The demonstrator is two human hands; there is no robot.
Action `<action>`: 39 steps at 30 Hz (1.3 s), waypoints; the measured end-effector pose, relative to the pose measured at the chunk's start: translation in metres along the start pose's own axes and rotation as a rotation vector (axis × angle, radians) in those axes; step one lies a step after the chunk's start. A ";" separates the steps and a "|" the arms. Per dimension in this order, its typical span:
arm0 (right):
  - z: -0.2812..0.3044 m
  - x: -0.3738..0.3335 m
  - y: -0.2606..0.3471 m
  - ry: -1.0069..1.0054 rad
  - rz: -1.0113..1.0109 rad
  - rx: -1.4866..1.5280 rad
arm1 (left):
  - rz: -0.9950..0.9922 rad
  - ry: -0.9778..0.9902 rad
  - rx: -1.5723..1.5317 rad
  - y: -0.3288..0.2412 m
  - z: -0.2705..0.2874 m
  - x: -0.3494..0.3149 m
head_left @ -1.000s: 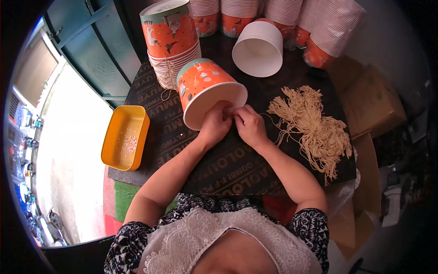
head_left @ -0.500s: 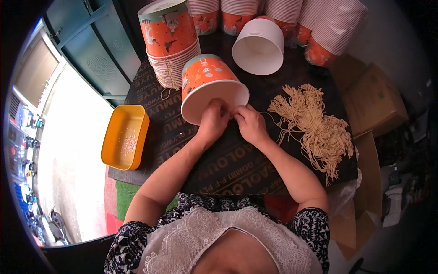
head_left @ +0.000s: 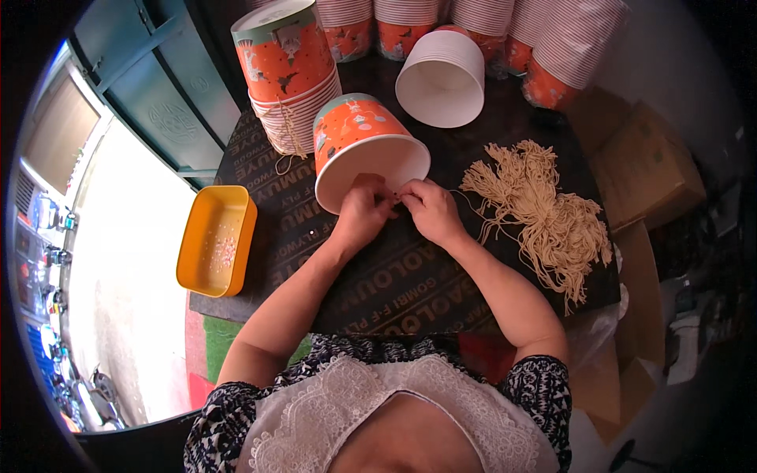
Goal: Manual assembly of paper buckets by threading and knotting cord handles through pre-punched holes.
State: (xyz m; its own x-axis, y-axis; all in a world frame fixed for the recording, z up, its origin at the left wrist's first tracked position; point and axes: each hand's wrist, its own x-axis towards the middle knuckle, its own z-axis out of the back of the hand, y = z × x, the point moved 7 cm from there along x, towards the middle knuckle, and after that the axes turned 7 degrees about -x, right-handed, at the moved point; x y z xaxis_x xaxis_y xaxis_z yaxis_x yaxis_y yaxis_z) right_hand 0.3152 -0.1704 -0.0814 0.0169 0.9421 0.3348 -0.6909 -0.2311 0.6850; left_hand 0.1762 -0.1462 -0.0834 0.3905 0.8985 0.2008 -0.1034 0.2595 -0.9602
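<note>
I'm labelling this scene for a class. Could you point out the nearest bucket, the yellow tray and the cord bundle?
Nearest bucket (head_left: 359, 128): head view, on its orange outer wall.
Yellow tray (head_left: 209, 286): head view, on its near wall.
Cord bundle (head_left: 538, 213): head view, on its middle strands.

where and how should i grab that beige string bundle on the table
The string bundle is probably best taken at its narrowed middle, from above, with the nearer right hand: it lies gathered in there, while both ends splay into loose strands.
</note>
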 end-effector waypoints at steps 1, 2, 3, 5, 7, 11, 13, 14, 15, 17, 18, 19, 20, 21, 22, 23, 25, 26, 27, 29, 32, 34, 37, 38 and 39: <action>0.000 0.000 0.000 0.000 -0.004 -0.002 | -0.052 -0.023 0.141 -0.006 0.002 -0.002; 0.000 0.000 0.000 0.001 -0.008 -0.005 | -0.052 -0.023 0.143 -0.005 0.001 -0.003; 0.000 0.000 0.001 0.000 -0.008 -0.004 | -0.114 -0.053 0.213 -0.006 0.002 -0.004; 0.000 0.000 0.003 0.011 -0.028 -0.002 | -0.176 -0.084 0.284 -0.009 0.002 -0.005; -0.001 0.000 0.002 0.002 -0.028 -0.003 | -0.165 -0.113 0.268 -0.009 0.001 -0.005; 0.000 0.000 0.001 0.002 -0.059 -0.012 | -0.205 -0.120 0.274 -0.013 -0.001 -0.006; -0.001 0.000 0.001 -0.016 -0.048 0.005 | -0.236 -0.106 0.300 -0.014 -0.003 -0.006; 0.000 0.000 0.002 -0.034 -0.038 0.021 | -0.236 -0.106 0.300 -0.014 -0.004 -0.006; 0.001 0.000 0.002 -0.034 -0.038 0.021 | -0.225 -0.109 0.303 -0.014 -0.004 -0.005; 0.002 -0.001 0.003 -0.048 -0.027 0.016 | -0.214 -0.114 0.307 -0.014 -0.005 -0.004; 0.001 -0.001 0.003 -0.048 -0.026 0.017 | -0.217 -0.124 0.306 -0.013 -0.005 -0.004; 0.001 -0.001 0.003 -0.048 -0.029 0.013 | -0.219 -0.134 0.305 -0.012 -0.005 -0.003; 0.001 -0.001 0.002 -0.049 -0.032 0.009 | -0.220 -0.134 0.306 -0.010 -0.005 -0.002; 0.000 -0.001 0.002 -0.049 -0.032 0.010 | -0.249 -0.138 0.325 -0.011 -0.005 -0.002; 0.001 -0.001 0.002 -0.058 -0.022 0.001 | -0.278 -0.140 0.343 -0.014 -0.005 -0.001; 0.001 -0.001 0.003 -0.067 -0.013 -0.008 | -0.279 -0.138 0.343 -0.015 -0.005 -0.001; 0.003 -0.002 0.002 -0.064 0.011 0.008 | -0.248 -0.106 0.357 -0.016 -0.003 0.001; 0.003 -0.002 0.003 -0.059 0.037 0.023 | -0.248 -0.104 0.358 -0.016 -0.002 0.002; 0.005 -0.003 0.003 -0.061 0.036 0.023 | -0.241 -0.102 0.358 -0.014 -0.001 0.003; 0.010 -0.006 0.007 -0.071 0.052 0.027 | -0.231 -0.103 0.359 -0.015 0.001 0.005; 0.014 -0.009 0.007 -0.052 0.070 0.022 | -0.164 -0.085 0.336 -0.015 0.001 0.007; 0.017 -0.009 0.010 -0.034 0.073 -0.014 | -0.125 -0.064 0.319 -0.015 0.001 0.008; 0.014 -0.012 0.012 -0.007 0.098 -0.109 | -0.165 -0.071 0.345 -0.014 0.003 0.008; 0.013 -0.013 0.012 0.003 0.118 -0.169 | -0.164 -0.071 0.345 -0.014 0.004 0.008; 0.013 -0.014 0.013 0.004 0.118 -0.169 | -0.146 -0.066 0.337 -0.013 0.004 0.009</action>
State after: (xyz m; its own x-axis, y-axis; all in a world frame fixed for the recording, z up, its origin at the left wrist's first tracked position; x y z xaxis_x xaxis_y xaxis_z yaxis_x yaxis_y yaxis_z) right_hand 0.3153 -0.1896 -0.0686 -0.0738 0.9118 0.4039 -0.7991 -0.2964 0.5230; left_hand 0.1776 -0.1405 -0.0680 0.3649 0.8615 0.3531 -0.3511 0.4786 -0.8048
